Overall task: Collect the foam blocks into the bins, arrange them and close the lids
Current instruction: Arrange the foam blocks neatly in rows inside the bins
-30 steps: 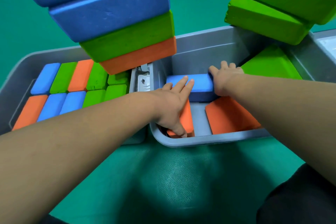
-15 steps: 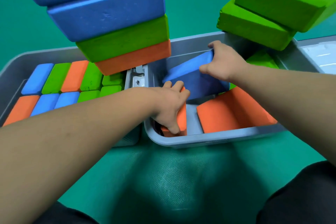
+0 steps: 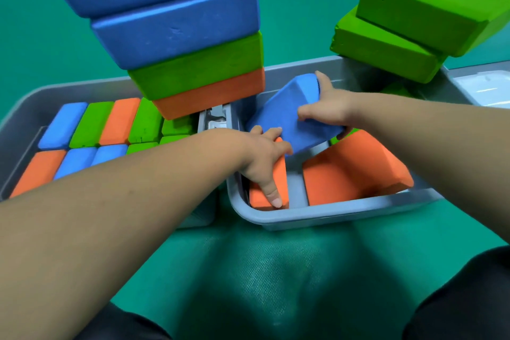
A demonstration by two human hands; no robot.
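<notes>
Two grey bins stand side by side on the green floor. The left bin (image 3: 19,119) is packed with rows of blue, green and orange foam blocks. In the right bin (image 3: 317,215), my right hand (image 3: 328,107) grips a blue block (image 3: 287,119) that is tilted up on its edge. My left hand (image 3: 265,163) rests on an upright orange block (image 3: 269,188) at the bin's near left corner, fingers pressing its top. A second orange block (image 3: 350,171) leans in the near right part. A bit of a green block (image 3: 397,90) shows behind my right arm.
A stack of blue, green and orange blocks (image 3: 176,44) stands on the left bin's far right end. Two green blocks (image 3: 408,22) sit stacked on the right bin's far right corner. A grey lid (image 3: 483,85) lies at the far right. My dark-clothed knees fill the bottom corners.
My right hand has lifted the blue block from lying flat and tipped it up, swinging its lower end toward my left hand. My left hand has stayed on the orange block.
</notes>
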